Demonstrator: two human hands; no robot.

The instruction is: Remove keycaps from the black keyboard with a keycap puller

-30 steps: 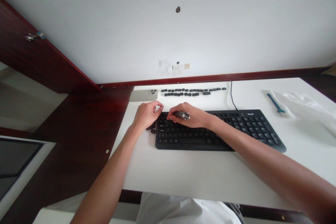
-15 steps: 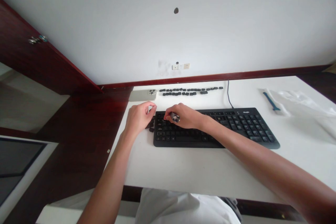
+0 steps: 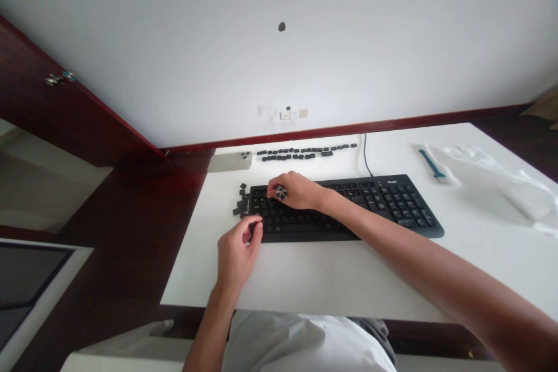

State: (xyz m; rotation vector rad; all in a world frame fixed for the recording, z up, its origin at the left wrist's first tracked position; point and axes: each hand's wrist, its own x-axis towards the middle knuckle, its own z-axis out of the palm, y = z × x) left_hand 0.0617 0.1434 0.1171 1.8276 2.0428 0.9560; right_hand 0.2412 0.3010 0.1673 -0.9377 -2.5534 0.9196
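My right hand (image 3: 294, 190) is closed around a small tool (image 3: 282, 192) with a dark, shiny rounded end. Its tip is down among the keys at the left of a black keyboard (image 3: 349, 231); a thin light line shows there, too small to make out. At the keyboard's front left, my left hand (image 3: 238, 250) has thumb and forefinger brought together over the edge; whatever lies between them is hidden. Several loose black keycaps (image 3: 240, 204) lie in a small heap just beyond that hand, beside the keyboard's left edge.
Behind the keyboard, more keycaps (image 3: 305, 151) lie in two rows on the white table (image 3: 305, 273). A phone (image 3: 224, 163) rests face down to their left. At the right are a blue tool (image 3: 431, 165) and clear plastic packaging (image 3: 501, 174). A cable (image 3: 367, 154) runs off the back.
My left hand has come down toward me, from the keyboard's back left corner to its front left, uncovering the heap of keycaps. The right hand stays over the left keys. The camera view has shifted slightly.
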